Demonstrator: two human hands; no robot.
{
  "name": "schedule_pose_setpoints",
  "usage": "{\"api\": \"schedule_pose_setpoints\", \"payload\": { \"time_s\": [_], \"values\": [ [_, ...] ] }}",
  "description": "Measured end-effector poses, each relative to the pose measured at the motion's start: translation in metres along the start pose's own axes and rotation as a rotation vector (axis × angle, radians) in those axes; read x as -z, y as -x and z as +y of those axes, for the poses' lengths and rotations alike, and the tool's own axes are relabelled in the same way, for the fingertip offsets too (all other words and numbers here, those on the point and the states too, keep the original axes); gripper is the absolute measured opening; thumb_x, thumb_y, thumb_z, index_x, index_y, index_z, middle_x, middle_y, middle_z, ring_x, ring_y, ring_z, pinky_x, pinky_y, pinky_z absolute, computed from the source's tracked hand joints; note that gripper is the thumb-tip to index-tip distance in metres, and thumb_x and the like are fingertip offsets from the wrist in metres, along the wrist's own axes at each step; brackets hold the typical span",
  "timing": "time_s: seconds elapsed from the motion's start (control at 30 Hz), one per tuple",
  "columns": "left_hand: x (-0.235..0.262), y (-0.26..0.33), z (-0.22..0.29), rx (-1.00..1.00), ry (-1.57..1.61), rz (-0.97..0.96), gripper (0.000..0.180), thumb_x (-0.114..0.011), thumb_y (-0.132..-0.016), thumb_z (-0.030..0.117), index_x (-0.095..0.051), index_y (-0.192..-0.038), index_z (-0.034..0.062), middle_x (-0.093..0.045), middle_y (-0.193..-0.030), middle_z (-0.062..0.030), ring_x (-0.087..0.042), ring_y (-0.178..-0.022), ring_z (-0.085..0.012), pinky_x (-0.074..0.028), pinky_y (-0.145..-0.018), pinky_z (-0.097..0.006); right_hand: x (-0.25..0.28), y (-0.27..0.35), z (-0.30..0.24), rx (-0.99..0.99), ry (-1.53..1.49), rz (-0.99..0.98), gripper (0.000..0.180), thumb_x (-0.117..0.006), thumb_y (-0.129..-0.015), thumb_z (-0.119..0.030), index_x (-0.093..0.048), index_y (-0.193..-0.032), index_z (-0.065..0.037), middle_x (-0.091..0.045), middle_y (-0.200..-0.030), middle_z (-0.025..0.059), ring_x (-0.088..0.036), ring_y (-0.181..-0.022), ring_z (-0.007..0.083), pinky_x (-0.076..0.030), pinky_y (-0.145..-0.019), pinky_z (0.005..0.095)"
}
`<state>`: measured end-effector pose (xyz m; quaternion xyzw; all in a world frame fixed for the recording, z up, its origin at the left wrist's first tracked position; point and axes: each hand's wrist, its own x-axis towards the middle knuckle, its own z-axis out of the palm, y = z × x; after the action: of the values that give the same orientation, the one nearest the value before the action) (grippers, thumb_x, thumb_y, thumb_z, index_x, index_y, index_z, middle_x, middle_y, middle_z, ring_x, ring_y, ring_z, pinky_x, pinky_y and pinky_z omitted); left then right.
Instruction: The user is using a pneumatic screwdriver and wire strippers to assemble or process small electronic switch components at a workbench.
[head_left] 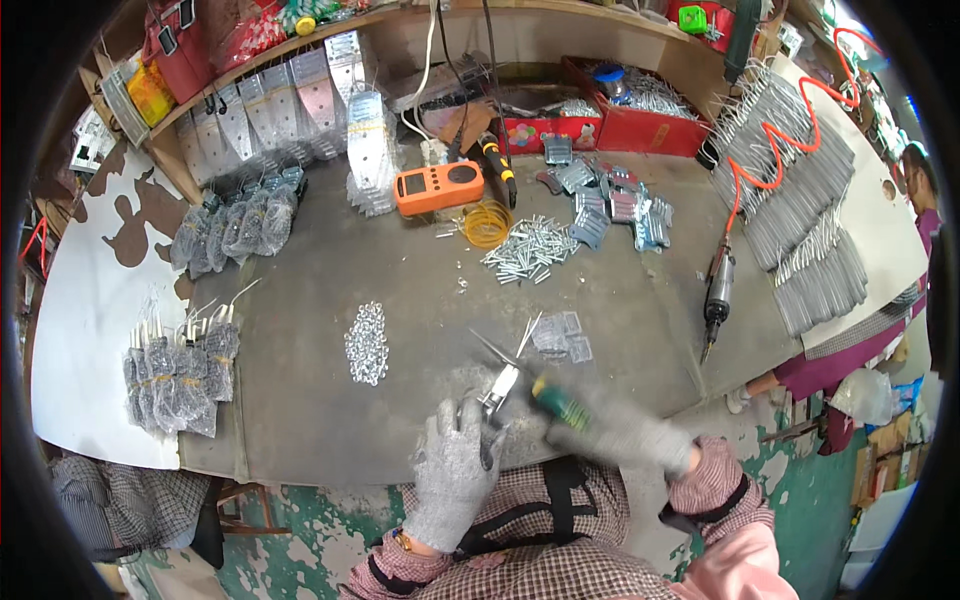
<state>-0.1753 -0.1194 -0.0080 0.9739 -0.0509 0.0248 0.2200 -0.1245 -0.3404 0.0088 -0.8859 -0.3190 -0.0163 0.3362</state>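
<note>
Both my hands wear grey gloves. At the front edge of the table, my left hand (455,468) is closed around a small white part with metal at its base (502,384); thin pale wires rise from its top. My right hand (632,440), smeared by motion, grips a screwdriver (563,404) with a green and yellow handle. Its thin shaft points up and left, passing close to the white part; whether they touch I cannot tell. Just beyond lie several clear plastic pieces (563,336). A heap of small shiny metal pieces (367,345) sits to the left.
Farther back are a pile of screws (528,250), metal plates (592,215), yellow rings (487,224) and an orange meter (438,188). A power screwdriver (718,290) hangs from a red coiled hose at right. Wrapped bundles (180,385) lie left. Another person (840,355) is at far right.
</note>
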Motion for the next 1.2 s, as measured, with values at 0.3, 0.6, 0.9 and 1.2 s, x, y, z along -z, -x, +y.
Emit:
{"api": "schedule_pose_setpoints", "payload": {
  "time_s": [0.3,0.6,0.9,1.2],
  "values": [
    [0.002,0.001,-0.002,0.024,-0.020,-0.007,0.060,-0.074,-0.085,0.027,-0.050,-0.135,0.0033,-0.051,-0.120,-0.0176,-0.058,-0.105,-0.0378,-0.051,-0.085,-0.048,0.009,-0.007,0.011,0.002,-0.290,-0.135,0.067,-0.059,-0.095,-0.019,-0.031,-0.155,-0.009,-0.060,-0.119,0.0244,-0.065,-0.093,0.0248,-0.057,-0.078,0.0320],
    [0.003,-0.002,0.002,0.036,-0.024,-0.020,0.061,-0.072,-0.087,0.027,-0.048,-0.138,0.0024,-0.052,-0.120,-0.0200,-0.059,-0.107,-0.0391,-0.051,-0.087,-0.048,0.031,-0.023,-0.027,-0.007,-0.162,-0.018,0.080,-0.072,-0.083,-0.009,-0.036,-0.155,-0.016,-0.059,-0.118,0.0199,-0.064,-0.096,0.0385,-0.059,-0.083,0.0404],
    [0.006,-0.008,0.005,0.075,-0.010,-0.075,0.060,-0.070,-0.088,0.026,-0.047,-0.138,0.0025,-0.052,-0.121,-0.0191,-0.058,-0.108,-0.0384,-0.051,-0.087,-0.048,0.035,-0.029,-0.024,-0.121,0.261,-0.190,0.069,-0.079,-0.076,-0.010,-0.055,-0.141,-0.019,-0.055,-0.113,0.0173,-0.066,-0.096,0.0351,-0.058,-0.077,0.0416],
    [0.006,-0.001,0.002,0.033,-0.055,-0.062,0.061,-0.072,-0.087,0.027,-0.048,-0.137,0.0017,-0.053,-0.120,-0.0186,-0.059,-0.107,-0.0367,-0.051,-0.086,-0.047,0.033,-0.017,-0.020,-0.179,0.220,-0.155,0.077,-0.072,-0.075,-0.003,-0.050,-0.147,-0.023,-0.059,-0.109,0.0154,-0.066,-0.091,0.0366,-0.057,-0.081,0.0458]
  ]
}}
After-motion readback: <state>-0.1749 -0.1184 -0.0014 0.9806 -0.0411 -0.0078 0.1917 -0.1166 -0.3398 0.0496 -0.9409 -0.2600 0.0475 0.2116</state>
